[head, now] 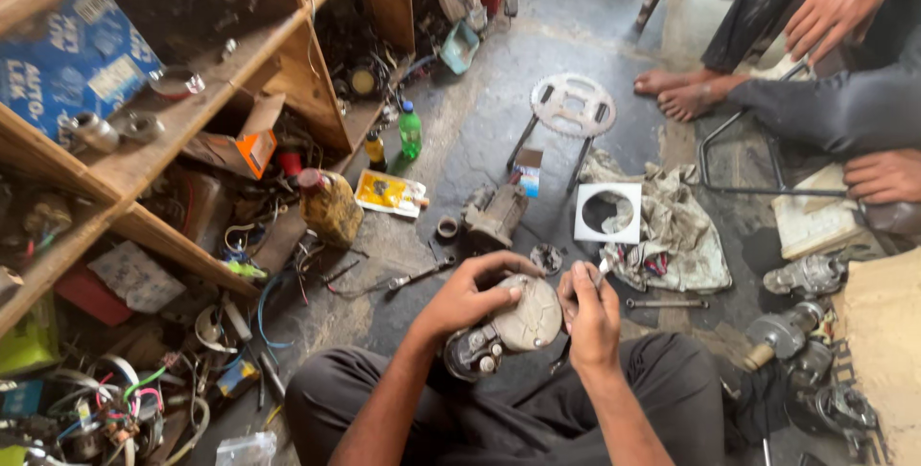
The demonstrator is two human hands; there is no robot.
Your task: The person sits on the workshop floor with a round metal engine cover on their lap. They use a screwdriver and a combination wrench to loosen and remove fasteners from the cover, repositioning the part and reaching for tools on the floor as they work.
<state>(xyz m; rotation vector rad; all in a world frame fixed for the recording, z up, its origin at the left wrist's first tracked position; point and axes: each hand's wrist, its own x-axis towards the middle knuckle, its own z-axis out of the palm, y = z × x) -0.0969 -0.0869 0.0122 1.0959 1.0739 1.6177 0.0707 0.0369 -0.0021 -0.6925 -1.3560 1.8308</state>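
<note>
My left hand [467,295] is clamped over the top of a round, grey starter motor [504,329], which sits just above my lap between both hands, its pale end cover turned upward. My right hand [591,317] is closed around a thin tool [602,269] whose light tip shows above the fingers, just beside the motor's right edge; the two hands stand close together with the motor between them. Directly beyond my hands, on the concrete floor [499,111], lie a small toothed gear [547,258] and a blocky grey motor housing [496,214]. To the left of my left hand rests a wrench [415,278], and farther left a yellowish oil jug [330,205] stands upright near the wooden shelf [192,116]. To the right of my right hand lies a spanner [667,303], touching the edge of a dirty rag [676,226] that carries a white square plate with a round hole [608,213]. Well beyond my hands stands a stool with a perforated round seat [573,104] and a green bottle [410,130]. Another person's bare feet [686,92] rest at far right.
</note>
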